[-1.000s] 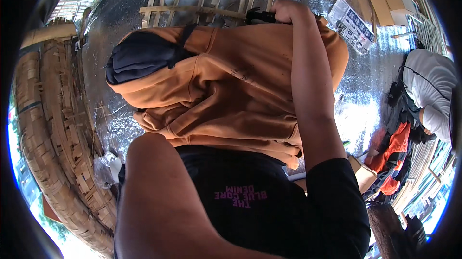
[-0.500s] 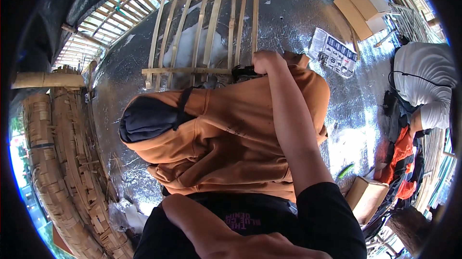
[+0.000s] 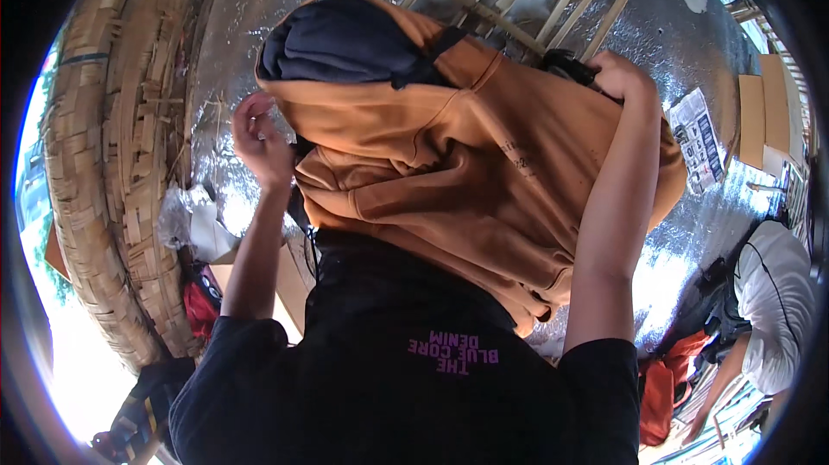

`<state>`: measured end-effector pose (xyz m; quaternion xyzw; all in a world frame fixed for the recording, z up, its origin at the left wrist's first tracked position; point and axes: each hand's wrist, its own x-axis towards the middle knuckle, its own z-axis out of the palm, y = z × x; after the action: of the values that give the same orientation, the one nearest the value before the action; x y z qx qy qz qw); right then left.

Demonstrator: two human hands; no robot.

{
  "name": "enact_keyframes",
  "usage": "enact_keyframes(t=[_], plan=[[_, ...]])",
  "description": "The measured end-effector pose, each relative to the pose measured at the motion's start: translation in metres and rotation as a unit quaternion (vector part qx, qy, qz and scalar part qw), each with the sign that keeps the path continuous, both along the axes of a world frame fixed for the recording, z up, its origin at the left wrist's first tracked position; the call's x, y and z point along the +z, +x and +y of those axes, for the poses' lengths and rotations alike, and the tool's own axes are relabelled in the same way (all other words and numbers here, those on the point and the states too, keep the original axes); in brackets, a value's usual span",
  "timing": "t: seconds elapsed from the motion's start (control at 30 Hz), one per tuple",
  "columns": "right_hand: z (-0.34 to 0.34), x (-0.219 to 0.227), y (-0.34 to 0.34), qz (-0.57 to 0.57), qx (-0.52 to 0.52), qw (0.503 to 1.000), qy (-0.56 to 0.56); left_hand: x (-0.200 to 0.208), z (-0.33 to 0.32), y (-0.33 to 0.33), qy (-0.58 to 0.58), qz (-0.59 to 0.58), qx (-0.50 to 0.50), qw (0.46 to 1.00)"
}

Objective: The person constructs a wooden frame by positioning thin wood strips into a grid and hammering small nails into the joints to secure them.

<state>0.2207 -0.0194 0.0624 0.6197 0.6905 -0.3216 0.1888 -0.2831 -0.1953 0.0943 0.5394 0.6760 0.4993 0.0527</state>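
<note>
An orange-brown hoodie [image 3: 518,145] is spread in front of me, bunched into folds on its near side. Its hood, with a dark navy lining [image 3: 341,42], points to the far left. My right hand [image 3: 623,78] is closed at the hoodie's far edge, beside a black object [image 3: 566,65] whose kind I cannot make out; what the fingers grip is hidden. Beside the near left edge of the hood, my left hand [image 3: 259,141] is raised with loosely curled fingers apart, holding nothing.
Beyond the hoodie lies a bamboo slat frame [image 3: 501,16] on a shiny silver sheet [image 3: 233,42]. Woven bamboo rolls [image 3: 86,137] stand along the left. A printed sheet [image 3: 698,141] and cardboard boxes [image 3: 768,111] are at the right. Another person in white [image 3: 773,301] is at lower right.
My view has turned, shifting the scene. My left hand has moved from near my body to beside the hood. My right hand stays closed at the hoodie's far edge.
</note>
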Motion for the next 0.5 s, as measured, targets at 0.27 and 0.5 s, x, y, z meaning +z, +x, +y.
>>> enact_keyframes(t=[0.27, 0.5], plan=[[-0.008, 0.005, -0.001, -0.026, 0.003, 0.999, -0.025, -0.097, -0.167, -0.087, -0.43, 0.201, 0.14, 0.869], [-0.005, 0.01, -0.013, -0.04, -0.016, 0.998, -0.041, -0.114, -0.198, -0.078, -0.534, 0.168, 0.148, 0.815]])
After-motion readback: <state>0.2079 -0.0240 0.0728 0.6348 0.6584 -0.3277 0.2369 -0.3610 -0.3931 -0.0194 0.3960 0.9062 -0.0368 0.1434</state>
